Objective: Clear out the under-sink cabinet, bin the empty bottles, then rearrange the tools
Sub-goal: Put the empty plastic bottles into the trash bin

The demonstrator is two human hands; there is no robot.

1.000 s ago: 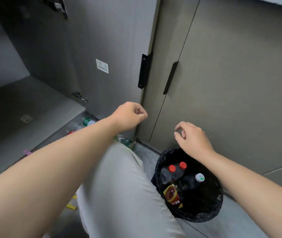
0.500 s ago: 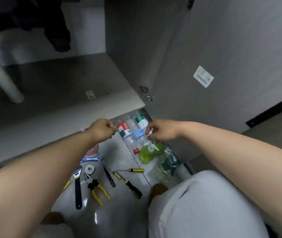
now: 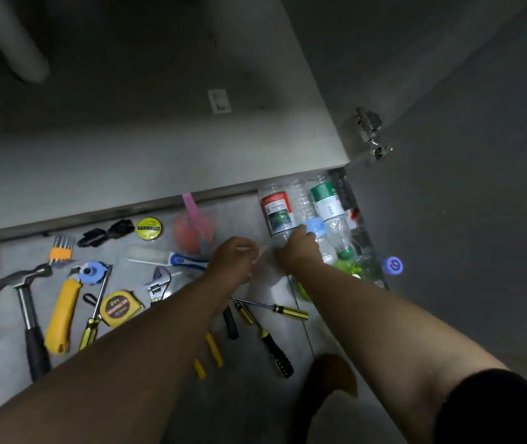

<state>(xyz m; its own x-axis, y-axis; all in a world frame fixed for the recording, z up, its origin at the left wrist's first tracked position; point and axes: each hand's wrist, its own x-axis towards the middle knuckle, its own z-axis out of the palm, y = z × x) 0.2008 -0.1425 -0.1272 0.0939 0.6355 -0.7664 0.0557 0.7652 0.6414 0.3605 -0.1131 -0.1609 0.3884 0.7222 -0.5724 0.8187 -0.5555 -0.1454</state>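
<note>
Both my hands are low over the floor in front of the open under-sink cabinet [image 3: 159, 149]. My left hand [image 3: 233, 261] has curled fingers and pinches a thin clear plastic thing [image 3: 265, 262], too blurred to identify. My right hand [image 3: 299, 251] grips its other side, right at the neck end of a red-labelled bottle [image 3: 276, 213]. Beside that lie a clear bottle with a blue cap [image 3: 315, 226], a green-labelled bottle [image 3: 327, 203] and a green-liquid bottle [image 3: 350, 270]. Tools are spread out on the left: hammer [image 3: 26, 302], yellow knife [image 3: 60, 315], tape measure [image 3: 118, 307], wrench [image 3: 158, 285], screwdrivers [image 3: 270, 344].
A pink cup with a straw [image 3: 193, 233], a blue tape roll [image 3: 90, 270], a yellow-black round tin [image 3: 149, 228] and an orange comb [image 3: 61, 248] lie near the cabinet's front edge. The open cabinet door [image 3: 464, 219] stands on the right with its hinge [image 3: 369, 136]. A white pipe [image 3: 15, 43] hangs inside.
The view swung from the bin and closed doors down to the floor. Both hands dropped to the bottle row and closed on the clear plastic thing.
</note>
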